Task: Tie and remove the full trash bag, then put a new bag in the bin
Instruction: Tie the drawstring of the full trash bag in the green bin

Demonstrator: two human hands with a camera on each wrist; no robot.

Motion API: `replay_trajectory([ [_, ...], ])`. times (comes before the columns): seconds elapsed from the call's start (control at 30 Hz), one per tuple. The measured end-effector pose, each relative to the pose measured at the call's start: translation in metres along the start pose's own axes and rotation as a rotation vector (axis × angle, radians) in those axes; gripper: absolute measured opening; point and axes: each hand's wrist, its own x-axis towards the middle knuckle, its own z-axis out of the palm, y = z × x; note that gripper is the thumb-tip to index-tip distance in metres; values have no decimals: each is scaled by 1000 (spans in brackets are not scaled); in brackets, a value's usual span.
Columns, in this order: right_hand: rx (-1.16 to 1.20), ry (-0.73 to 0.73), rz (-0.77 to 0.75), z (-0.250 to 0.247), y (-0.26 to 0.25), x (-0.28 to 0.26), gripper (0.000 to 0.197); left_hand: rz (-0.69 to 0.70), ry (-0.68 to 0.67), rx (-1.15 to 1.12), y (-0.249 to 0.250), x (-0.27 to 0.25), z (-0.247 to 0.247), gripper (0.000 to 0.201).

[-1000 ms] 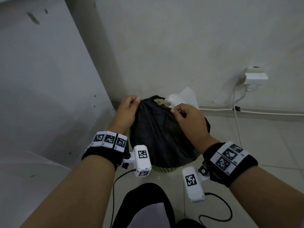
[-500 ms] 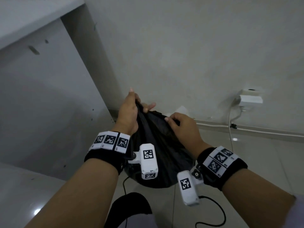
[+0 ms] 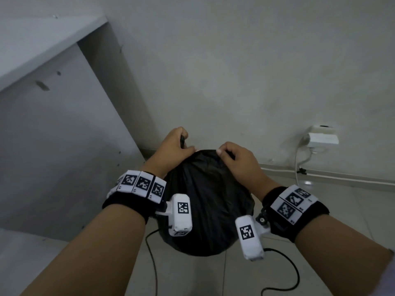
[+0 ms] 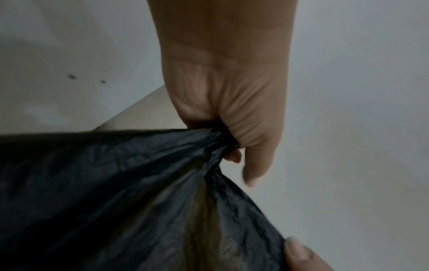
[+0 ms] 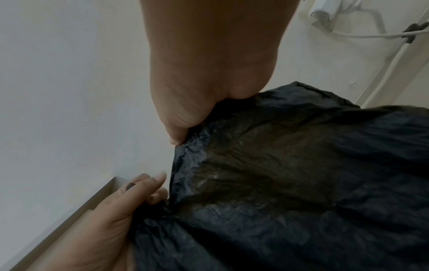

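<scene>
Black trash bag (image 3: pixel 205 206) sits centre-frame in the head view, its top edge stretched between both hands. Left hand (image 3: pixel 173 147) has a gathered corner bunched in a clenched fist, plastic coming out below the curled fingers (image 4: pixel 234 155), thumb extended alongside. Right hand (image 3: pixel 237 161) pinches the opposite edge of the rim between thumb and curled fingers, the bag body hanging below and between the wrists.
</scene>
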Motion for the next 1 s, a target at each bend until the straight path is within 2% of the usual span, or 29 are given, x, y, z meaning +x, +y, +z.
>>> replay_trajectory([
  [0.1,76,21,-6,5,-5,3,17,-30,-50,-223,0,-4,5,47],
  [0.17,160,11,-25,9,-13,7,14,-49,-92,-281,2,-7,10,48],
  [0.3,89,17,10,13,-19,11,18,-38,-24,-308,1,-12,3,33],
  [0.33,23,-20,49,12,-18,11,24,-47,5,-328,-2,-11,0,27],
  [0.4,-138,-187,149,8,-12,11,35,-77,55,-452,-6,-12,-10,21],
  [0.47,-262,-338,223,7,-7,12,41,-82,61,-556,-7,-15,-19,22],
  [0.53,-317,-334,215,7,-7,17,40,-73,15,-510,-8,-14,-25,32],
  [0.63,-186,-156,105,9,-26,31,31,-84,-97,-353,-1,-10,-27,47],
  [0.7,4,-100,69,12,-45,40,23,-87,-119,-419,2,-7,-25,52],
  [0.8,191,-102,78,19,-56,44,10,-98,-80,-629,9,-5,-25,46],
  [1.0,256,-150,105,21,-48,36,15,-79,-1,-370,-5,0,-28,40],
])
